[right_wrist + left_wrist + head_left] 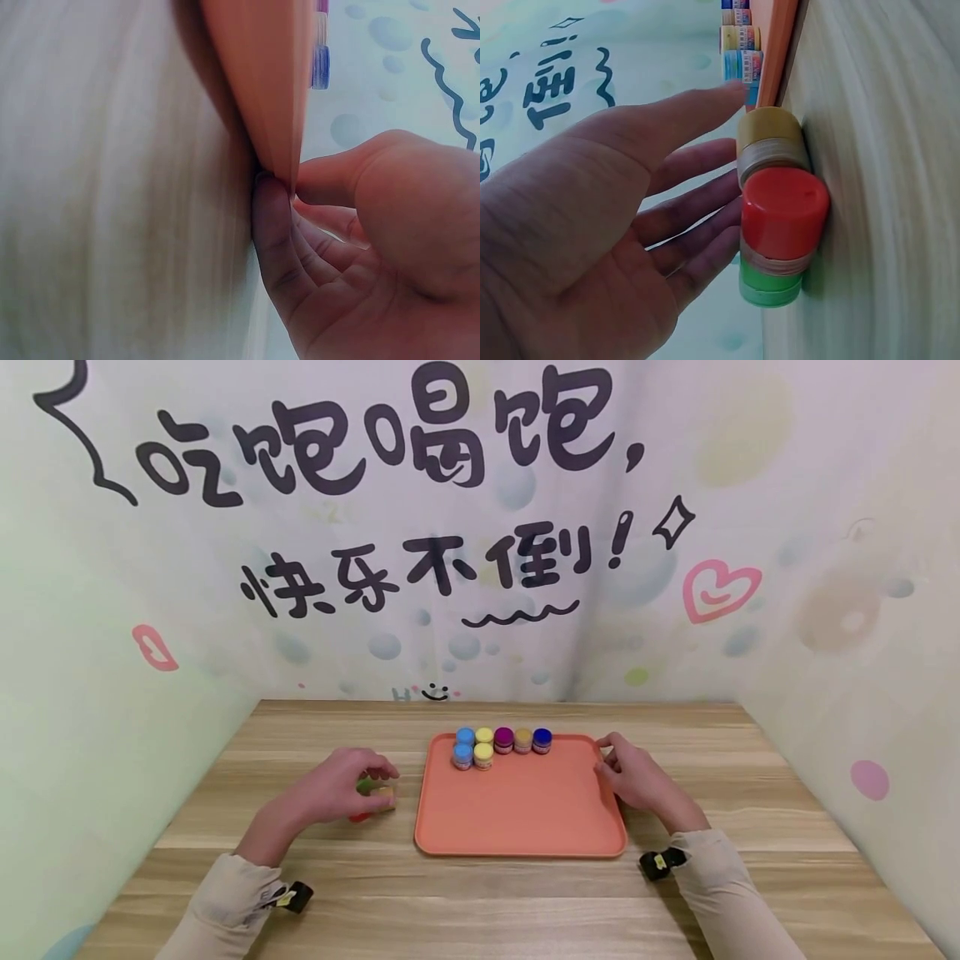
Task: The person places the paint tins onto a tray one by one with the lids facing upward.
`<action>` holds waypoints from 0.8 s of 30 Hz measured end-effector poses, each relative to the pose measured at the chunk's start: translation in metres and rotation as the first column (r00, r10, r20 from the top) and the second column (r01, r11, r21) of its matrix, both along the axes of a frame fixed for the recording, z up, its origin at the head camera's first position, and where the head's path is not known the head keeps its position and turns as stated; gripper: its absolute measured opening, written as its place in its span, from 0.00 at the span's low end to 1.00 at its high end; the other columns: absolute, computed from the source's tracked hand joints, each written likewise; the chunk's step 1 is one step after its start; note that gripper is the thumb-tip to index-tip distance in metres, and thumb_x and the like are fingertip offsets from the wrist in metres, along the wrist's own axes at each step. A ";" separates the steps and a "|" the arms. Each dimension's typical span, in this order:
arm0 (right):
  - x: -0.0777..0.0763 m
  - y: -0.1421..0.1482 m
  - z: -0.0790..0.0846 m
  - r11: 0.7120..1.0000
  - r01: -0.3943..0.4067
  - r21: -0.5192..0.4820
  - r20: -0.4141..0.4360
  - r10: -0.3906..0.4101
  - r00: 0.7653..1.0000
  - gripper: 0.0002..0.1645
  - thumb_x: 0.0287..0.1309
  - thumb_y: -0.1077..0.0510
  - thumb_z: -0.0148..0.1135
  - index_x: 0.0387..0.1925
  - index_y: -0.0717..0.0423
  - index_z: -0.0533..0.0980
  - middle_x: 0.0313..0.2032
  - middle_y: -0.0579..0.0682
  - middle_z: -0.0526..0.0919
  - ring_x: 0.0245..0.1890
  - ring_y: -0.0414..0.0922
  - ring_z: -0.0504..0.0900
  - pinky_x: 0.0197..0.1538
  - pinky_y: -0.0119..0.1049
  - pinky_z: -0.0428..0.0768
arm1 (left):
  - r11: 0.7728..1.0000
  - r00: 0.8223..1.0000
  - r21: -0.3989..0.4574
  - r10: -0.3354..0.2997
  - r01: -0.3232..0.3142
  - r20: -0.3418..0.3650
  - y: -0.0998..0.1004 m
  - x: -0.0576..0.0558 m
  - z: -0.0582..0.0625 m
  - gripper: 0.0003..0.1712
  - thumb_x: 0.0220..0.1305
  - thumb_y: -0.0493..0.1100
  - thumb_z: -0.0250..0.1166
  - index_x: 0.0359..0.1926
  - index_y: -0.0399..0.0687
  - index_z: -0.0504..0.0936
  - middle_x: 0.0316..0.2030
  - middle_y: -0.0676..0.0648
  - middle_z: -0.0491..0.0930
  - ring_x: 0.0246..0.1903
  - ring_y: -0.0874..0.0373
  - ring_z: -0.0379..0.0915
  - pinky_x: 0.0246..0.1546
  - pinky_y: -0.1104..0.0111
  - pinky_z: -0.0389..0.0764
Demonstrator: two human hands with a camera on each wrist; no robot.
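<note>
I record the tan-capped jar (pixel 769 131) lying with its cap toward the tray (pixel 517 822), beside my nearer, ungrasping left hand (pixel 339 785), my right hand (pixel 637 777) pinching the tray.

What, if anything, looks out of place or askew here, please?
Beside the left hand, the tan jar and red jar seem to lie on their sides off the tray, with a green jar partly hidden; the row jars on the tray stand upright. Nothing looks spilled.
</note>
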State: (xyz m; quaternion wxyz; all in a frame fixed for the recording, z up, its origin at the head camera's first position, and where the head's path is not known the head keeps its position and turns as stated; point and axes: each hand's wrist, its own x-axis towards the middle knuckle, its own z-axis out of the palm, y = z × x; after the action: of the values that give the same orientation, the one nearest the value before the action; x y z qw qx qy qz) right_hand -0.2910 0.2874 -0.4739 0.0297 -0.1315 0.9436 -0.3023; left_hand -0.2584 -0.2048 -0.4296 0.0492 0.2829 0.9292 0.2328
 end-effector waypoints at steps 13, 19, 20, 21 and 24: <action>0.003 -0.002 0.002 1.000 -0.009 -0.008 -0.007 0.009 1.000 0.24 0.78 0.62 0.60 0.68 0.69 0.68 0.40 0.58 0.86 0.36 0.45 0.84 0.42 0.44 0.86 | 0.994 0.999 -0.101 -0.041 0.043 0.024 -0.002 0.005 0.004 0.24 0.59 0.45 0.83 0.55 0.48 0.89 0.47 0.54 0.87 0.47 0.54 0.79 0.52 0.58 0.84; 0.003 -0.002 0.003 1.000 -0.004 -0.012 0.002 0.004 1.000 0.24 0.78 0.62 0.60 0.68 0.69 0.68 0.41 0.58 0.86 0.36 0.45 0.84 0.42 0.44 0.86 | 0.994 0.997 -0.088 -0.064 0.067 0.041 -0.001 0.003 0.004 0.20 0.61 0.39 0.80 0.54 0.50 0.89 0.46 0.56 0.87 0.45 0.58 0.79 0.49 0.60 0.85; 0.003 -0.002 0.003 1.000 -0.003 -0.012 0.004 0.003 1.000 0.24 0.78 0.62 0.60 0.68 0.68 0.68 0.41 0.58 0.86 0.36 0.45 0.84 0.42 0.43 0.86 | 0.994 0.997 -0.084 -0.066 0.070 0.044 -0.001 0.003 0.004 0.20 0.61 0.39 0.80 0.54 0.49 0.89 0.46 0.56 0.87 0.45 0.59 0.79 0.49 0.60 0.85; 0.002 -0.002 0.003 1.000 -0.006 -0.013 0.004 0.006 1.000 0.24 0.78 0.62 0.60 0.68 0.69 0.68 0.40 0.58 0.86 0.36 0.45 0.84 0.41 0.43 0.86 | 0.994 0.997 -0.080 -0.067 0.071 0.049 0.000 0.003 0.004 0.20 0.61 0.38 0.80 0.54 0.49 0.89 0.46 0.55 0.87 0.44 0.59 0.80 0.48 0.60 0.85; 0.002 -0.002 0.002 1.000 -0.009 -0.014 0.004 0.009 1.000 0.24 0.78 0.62 0.60 0.68 0.69 0.68 0.40 0.57 0.86 0.35 0.44 0.84 0.41 0.43 0.86 | 0.995 0.996 -0.071 -0.067 0.071 0.053 0.001 0.003 0.004 0.20 0.61 0.37 0.79 0.54 0.47 0.89 0.46 0.54 0.87 0.44 0.59 0.80 0.47 0.61 0.86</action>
State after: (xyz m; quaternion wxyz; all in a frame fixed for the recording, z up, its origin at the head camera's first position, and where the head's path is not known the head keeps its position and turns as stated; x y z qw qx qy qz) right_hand -0.2894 0.2853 -0.4718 0.0322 -0.1355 0.9408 -0.3091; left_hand -0.2554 -0.2035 -0.4255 0.0911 0.3070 0.9251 0.2039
